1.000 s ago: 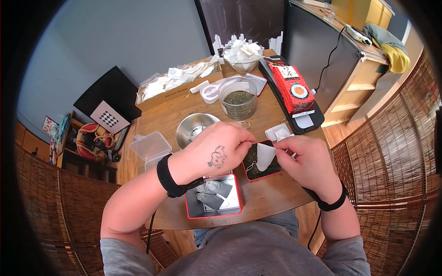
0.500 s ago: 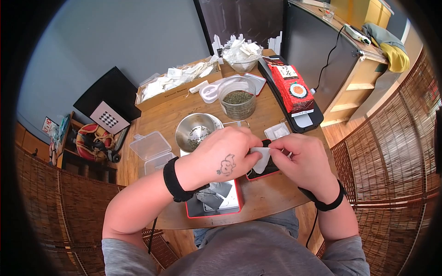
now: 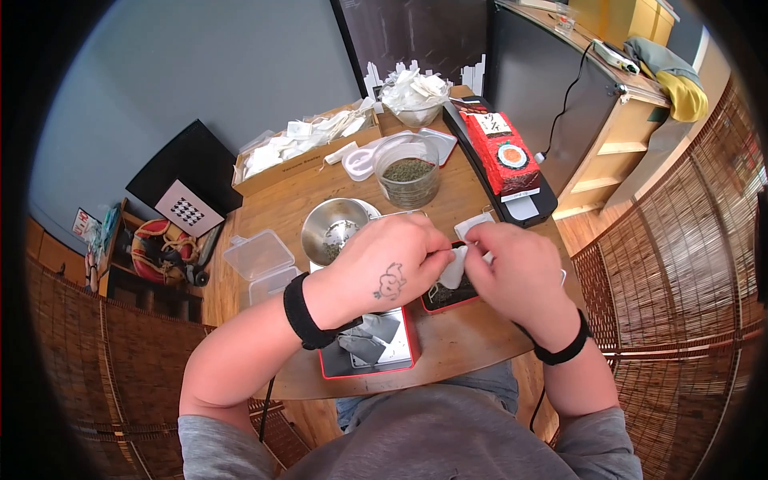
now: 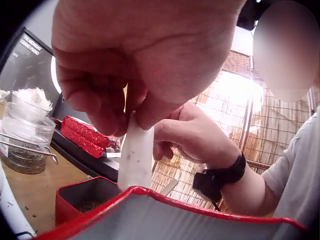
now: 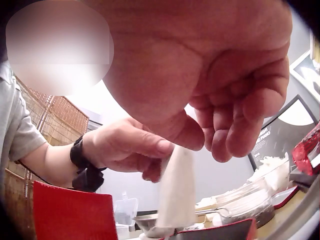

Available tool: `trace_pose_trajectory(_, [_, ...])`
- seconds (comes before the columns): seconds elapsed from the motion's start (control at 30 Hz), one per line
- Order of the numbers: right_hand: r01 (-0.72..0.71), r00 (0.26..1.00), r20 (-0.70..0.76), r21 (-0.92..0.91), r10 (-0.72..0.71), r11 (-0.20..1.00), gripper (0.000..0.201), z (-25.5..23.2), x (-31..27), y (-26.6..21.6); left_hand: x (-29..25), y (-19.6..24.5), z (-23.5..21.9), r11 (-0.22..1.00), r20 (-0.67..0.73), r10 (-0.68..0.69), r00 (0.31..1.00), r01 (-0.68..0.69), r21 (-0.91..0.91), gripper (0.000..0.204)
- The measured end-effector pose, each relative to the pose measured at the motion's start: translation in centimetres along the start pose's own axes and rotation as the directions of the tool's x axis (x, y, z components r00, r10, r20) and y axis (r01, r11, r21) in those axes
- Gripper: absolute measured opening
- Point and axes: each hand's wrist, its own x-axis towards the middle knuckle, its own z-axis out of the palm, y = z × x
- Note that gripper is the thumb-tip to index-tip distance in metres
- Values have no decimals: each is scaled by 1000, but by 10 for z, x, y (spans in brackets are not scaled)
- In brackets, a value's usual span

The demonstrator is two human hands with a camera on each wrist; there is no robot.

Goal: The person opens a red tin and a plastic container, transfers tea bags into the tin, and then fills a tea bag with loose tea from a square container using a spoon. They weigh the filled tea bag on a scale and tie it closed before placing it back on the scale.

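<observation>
A small white fabric pouch [image 3: 452, 274] hangs over a red-rimmed, dark-walled tin [image 3: 453, 305] of dark leaves, near the counter's near edge. The left hand [image 3: 400, 256] pinches its top between thumb and fingers; the right hand [image 3: 520, 264] has its grip on the top's other side. The step looks like working the pouch's mouth: best keep it upright, pull evenly from both sides without tearing the thin cloth, and stay over the tin so that stray leaf drops back in.

A larger red-rimmed tin with a silvery inside [image 3: 336, 366], close to the counter's near edge, holds filled grey pouches [image 3: 364, 344]. Towards the left edge, a round stainless-steel pot [image 3: 315, 228] has leaf scraps on its bottom. Farther back, a clear round plastic tub [image 3: 408, 194] is part-filled with green-brown leaf. By the far-left corner, a long brown cardboard box [image 3: 316, 162] is heaped with white pouches.
</observation>
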Motion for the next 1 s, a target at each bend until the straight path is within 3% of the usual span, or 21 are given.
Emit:
trace_pose_trajectory(0.1, [-32, 998, -57, -71, 28, 997, 14, -1, 2, 5, -2, -5, -2, 999, 5, -39, 999, 39, 30, 15])
trace_pose_trajectory(0.23, [80, 997, -13, -9, -80, 997, 14, 2, 2, -9, 3, -1, 4, 999, -23, 10, 1000, -9, 31, 16])
trace_pose_trajectory(0.3, [-43, 999, -24, 2, 43, 999, 12, -4, 3, -4, 2, -1, -2, 1000, -28, -18, 999, 19, 23, 17])
trace_pose_trajectory(0.37, [-49, 995, -79, 44, 53, 998, 12, -7, 1, 3, 0, -6, -7, 996, -32, -84, 996, 84, 7, 18])
trace_pose_trajectory(0.43, [-53, 997, 56, 167, 44, 985, 14, -16, -5, -3, -1, -6, -6, 990, -30, -144, 989, 143, -11, 19])
trace_pose_trajectory(0.47, [53, 994, 84, 138, -65, 989, 15, -15, -8, -9, 0, -5, -4, 992, -31, -127, 991, 127, -20, 19])
trace_pose_trajectory(0.5, [51, 995, 81, 136, -62, 989, 15, -11, -9, -11, 1, -4, -3, 994, -31, -109, 994, 108, -29, 20])
trace_pose_trajectory(0.57, [102, 965, 242, 9, -101, 995, 13, 0, -10, -9, 2, -3, -2, 994, -33, -102, 994, 101, -30, 20])
trace_pose_trajectory(0.63, [143, 971, 196, -16, -137, 990, 15, -3, -13, -8, 2, -4, -4, 994, -47, -106, 993, 104, -31, 20])
trace_pose_trajectory(0.7, [114, 992, 42, 155, -121, 981, 17, -14, -17, -17, 0, -4, -6, 984, -25, -171, 985, 169, -61, 21])
trace_pose_trajectory(0.73, [157, 987, 23, 136, -161, 978, 15, -11, -15, -18, -1, -4, -5, 983, -23, -172, 985, 171, -60, 21])
trace_pose_trajectory(0.77, [157, 987, 18, 133, -161, 979, 15, -7, -16, -11, 0, -3, -5, 986, -28, -156, 987, 154, -62, 21])
trace_pose_trajectory(0.83, [183, 968, 190, -105, -161, 977, 12, -1, -15, 0, 3, -2, -6, 990, -39, -132, 991, 129, -64, 21])
trace_pose_trajectory(0.87, [192, 967, 190, -110, -169, 975, 12, -5, -14, -3, 2, -3, -8, 993, -49, -108, 993, 106, -47, 21])
trace_pose_trajectory(0.93, [87, 996, -39, 104, -83, 991, 13, -14, -18, -17, -3, -4, -7, 994, -51, -104, 993, 102, -37, 21])
trace_pose_trajectory(0.97, [84, 996, -37, 108, -81, 991, 13, -11, -19, -13, -2, -4, -6, 991, -55, -120, 991, 116, -69, 21])
trace_pose_trajectory(1.0, [108, 990, 95, -13, -106, 994, 15, -8, -18, -4, 1, -3, -7, 988, -61, -127, 990, 120, -100, 20])
